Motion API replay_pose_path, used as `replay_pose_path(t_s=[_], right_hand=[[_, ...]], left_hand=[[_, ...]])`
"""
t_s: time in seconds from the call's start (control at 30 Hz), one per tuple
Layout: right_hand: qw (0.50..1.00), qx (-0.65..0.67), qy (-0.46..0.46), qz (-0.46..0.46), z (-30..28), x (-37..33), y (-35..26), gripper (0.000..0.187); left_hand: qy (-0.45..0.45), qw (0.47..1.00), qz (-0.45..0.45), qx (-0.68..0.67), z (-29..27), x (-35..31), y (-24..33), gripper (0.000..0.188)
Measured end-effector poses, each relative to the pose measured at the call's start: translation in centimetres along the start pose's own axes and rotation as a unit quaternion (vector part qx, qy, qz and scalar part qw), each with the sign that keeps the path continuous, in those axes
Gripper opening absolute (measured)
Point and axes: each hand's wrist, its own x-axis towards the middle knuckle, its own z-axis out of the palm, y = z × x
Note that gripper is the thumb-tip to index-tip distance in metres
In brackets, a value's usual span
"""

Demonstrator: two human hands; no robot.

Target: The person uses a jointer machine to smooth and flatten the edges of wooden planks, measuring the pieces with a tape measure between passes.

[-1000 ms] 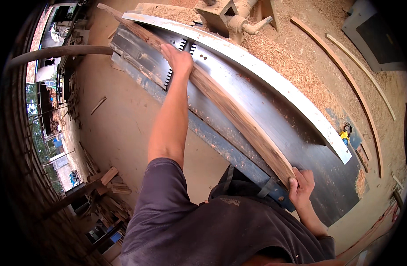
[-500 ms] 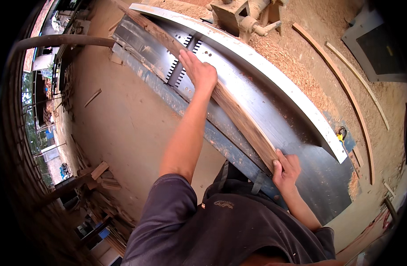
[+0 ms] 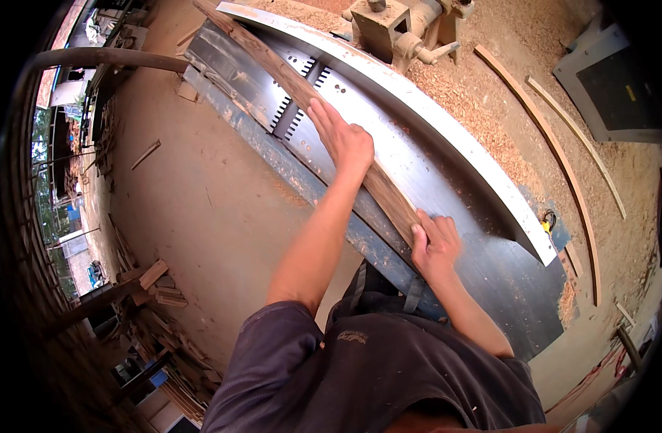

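Note:
A long, narrow brown wooden board (image 3: pixel 392 193) lies lengthwise on the metal table of a jointer (image 3: pixel 482 249), across the slotted cutter opening (image 3: pixel 293 105). My left hand (image 3: pixel 345 144) rests on top of the board just on my side of that opening, fingers stretched out along the wood; its thumb is hidden. At the board's near end my right hand (image 3: pixel 436 242) grips the wood, thumb on the near side and fingers bent over the top. Beyond the board runs the jointer's long pale fence (image 3: pixel 461 155).
Wood shavings (image 3: pixel 482 115) cover the floor behind the fence, below a metal bracket with a handle (image 3: pixel 410 36). Two thin wood strips (image 3: pixel 555 148) lie to the right, near a grey boxy cabinet (image 3: pixel 620 86). Offcuts (image 3: pixel 165 289) are piled at lower left.
My right hand and the board's near end have moved forward and left toward the cutter opening. My left hand has shifted back along the board, so the two hands are closer together.

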Motion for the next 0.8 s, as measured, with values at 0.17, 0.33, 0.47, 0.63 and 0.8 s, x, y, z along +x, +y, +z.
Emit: replay_pose_path(t_s=[0.17, 0.33, 0.47, 0.63, 0.8], right_hand=[[1.0, 0.008, 0.007, -0.005, 2.5, 2.7, -0.9, 0.028], [1.0, 0.016, 0.013, -0.004, 5.5, 5.2, -2.1, 0.029], [1.0, 0.021, 0.021, -0.009, 7.9, 7.3, -3.1, 0.029], [0.999, 0.017, 0.03, -0.011, 10.6, 9.7, -4.4, 0.028], [1.0, -0.008, 0.023, -0.017, 12.3, 11.3, -5.2, 0.032]], left_hand=[[0.03, 0.999, 0.012, -0.006, 0.2, 2.1, -0.9, 0.071], [0.039, 0.999, -0.001, 0.001, -0.4, 6.3, -2.6, 0.069], [0.056, 0.998, 0.008, -0.005, -0.5, 9.5, -4.2, 0.063], [0.056, 0.998, -0.007, 0.001, -1.0, 13.1, -5.4, 0.065], [0.046, 0.999, -0.024, -0.016, -1.6, 14.8, -5.8, 0.069]])
